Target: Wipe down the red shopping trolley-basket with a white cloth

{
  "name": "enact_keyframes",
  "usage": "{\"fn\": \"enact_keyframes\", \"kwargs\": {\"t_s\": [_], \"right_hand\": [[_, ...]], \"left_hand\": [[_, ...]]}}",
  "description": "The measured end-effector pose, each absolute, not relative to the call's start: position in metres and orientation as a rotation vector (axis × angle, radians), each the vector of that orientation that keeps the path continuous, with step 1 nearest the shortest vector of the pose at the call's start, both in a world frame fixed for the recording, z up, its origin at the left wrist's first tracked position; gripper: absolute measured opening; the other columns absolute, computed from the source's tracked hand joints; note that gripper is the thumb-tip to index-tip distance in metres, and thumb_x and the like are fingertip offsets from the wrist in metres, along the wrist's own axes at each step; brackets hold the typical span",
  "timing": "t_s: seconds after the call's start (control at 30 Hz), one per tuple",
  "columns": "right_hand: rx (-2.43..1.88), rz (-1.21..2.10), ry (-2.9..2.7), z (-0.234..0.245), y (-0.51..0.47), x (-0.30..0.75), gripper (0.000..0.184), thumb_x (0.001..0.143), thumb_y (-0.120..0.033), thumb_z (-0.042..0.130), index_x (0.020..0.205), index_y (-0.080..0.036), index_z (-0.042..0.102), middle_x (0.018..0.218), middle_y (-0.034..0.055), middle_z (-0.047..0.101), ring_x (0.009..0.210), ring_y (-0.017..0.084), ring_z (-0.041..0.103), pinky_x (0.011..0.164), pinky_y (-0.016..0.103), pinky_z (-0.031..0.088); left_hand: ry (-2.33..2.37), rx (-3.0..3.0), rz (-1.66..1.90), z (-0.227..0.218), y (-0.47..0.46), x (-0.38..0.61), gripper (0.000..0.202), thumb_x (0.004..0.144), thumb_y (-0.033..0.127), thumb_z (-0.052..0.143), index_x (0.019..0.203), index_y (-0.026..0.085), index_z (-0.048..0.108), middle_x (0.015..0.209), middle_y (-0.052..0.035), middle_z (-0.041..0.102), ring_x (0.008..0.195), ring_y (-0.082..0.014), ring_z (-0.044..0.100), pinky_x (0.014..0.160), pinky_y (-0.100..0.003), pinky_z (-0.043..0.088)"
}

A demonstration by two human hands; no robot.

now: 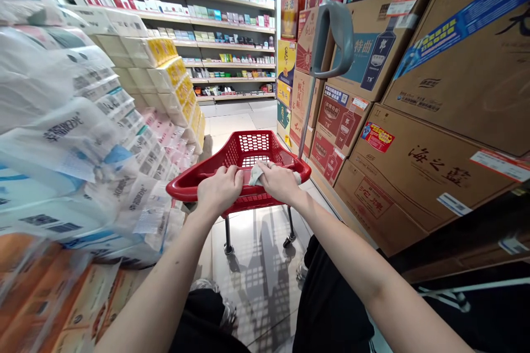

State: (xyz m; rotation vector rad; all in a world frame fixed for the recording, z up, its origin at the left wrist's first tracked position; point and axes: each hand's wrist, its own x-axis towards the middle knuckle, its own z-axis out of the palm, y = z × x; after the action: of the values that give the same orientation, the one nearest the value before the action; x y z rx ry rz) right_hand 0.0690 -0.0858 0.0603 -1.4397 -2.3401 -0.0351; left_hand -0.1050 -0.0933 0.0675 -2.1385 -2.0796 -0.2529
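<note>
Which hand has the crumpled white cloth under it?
The right hand presses the crumpled white cloth onto the red shopping cart's rim; the left hand grips the rim beside it, with no cloth beneath.

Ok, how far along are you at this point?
Done: a white cloth is already out, pressed under your right hand. In hand: your left hand and right hand hold the red shopping cart basket by its rim. Left: wrapped tissue packs and liquor cartons stand stacked alongside, untouched.

Red latticed shopping cart [248, 146]
</note>
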Motion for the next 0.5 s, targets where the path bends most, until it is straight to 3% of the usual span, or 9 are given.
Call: {"fn": "enact_keyframes", "kwargs": {"t_s": [0.13, 0.23, 0.37, 0.5], "right_hand": [[-1.415, 0.124, -2.450, 0.072, -0.068, 0.076, 0.041, 0.097, -0.037, 0.020, 0.124, -0.028, 0.050, 0.112, 0.0035, 0.064, 0.096, 0.021, 0.061, 0.075, 0.033, 0.045], [-1.408, 0.074, -2.442, 0.072, -0.071, 0.079, 0.041, 0.098, -0.036, 0.020, 0.120, -0.025, 0.052, 0.109, 0.0042, 0.065, 0.094, 0.021, 0.062, 0.077, 0.033, 0.046], [-1.202, -0.091, -2.415, 0.063, -0.086, 0.081, 0.043, 0.096, -0.029, 0.027, 0.136, -0.023, 0.041, 0.128, 0.0054, 0.056, 0.112, 0.019, 0.054, 0.091, 0.032, 0.043], [-1.011, -0.175, -2.431, 0.054, -0.094, 0.078, 0.050, 0.089, -0.020, 0.037, 0.140, -0.020, 0.037, 0.141, 0.0051, 0.043, 0.130, 0.018, 0.035, 0.106, 0.034, 0.031]], "left_hand": [[-1.969, -2.273, -0.295, 0.069, -0.091, -0.119, 0.051, 0.091, 0.052, 0.016, 0.123, 0.027, 0.048, 0.117, -0.0072, 0.060, 0.098, -0.0244, 0.060, 0.068, -0.031, 0.043], [-1.958, -2.302, -0.271, 0.071, -0.091, -0.131, 0.052, 0.091, 0.052, 0.015, 0.124, 0.029, 0.048, 0.114, -0.0054, 0.063, 0.097, -0.0236, 0.062, 0.066, -0.029, 0.042], [-2.023, -2.162, -0.158, 0.069, -0.093, -0.136, 0.056, 0.092, 0.051, 0.009, 0.125, 0.028, 0.047, 0.089, -0.0072, 0.070, 0.080, -0.0257, 0.065, 0.060, -0.030, 0.040], [-2.019, -2.093, -0.169, 0.064, -0.095, -0.133, 0.056, 0.092, 0.048, 0.008, 0.126, 0.026, 0.047, 0.086, -0.0089, 0.070, 0.080, -0.0256, 0.066, 0.061, -0.030, 0.040]]}}
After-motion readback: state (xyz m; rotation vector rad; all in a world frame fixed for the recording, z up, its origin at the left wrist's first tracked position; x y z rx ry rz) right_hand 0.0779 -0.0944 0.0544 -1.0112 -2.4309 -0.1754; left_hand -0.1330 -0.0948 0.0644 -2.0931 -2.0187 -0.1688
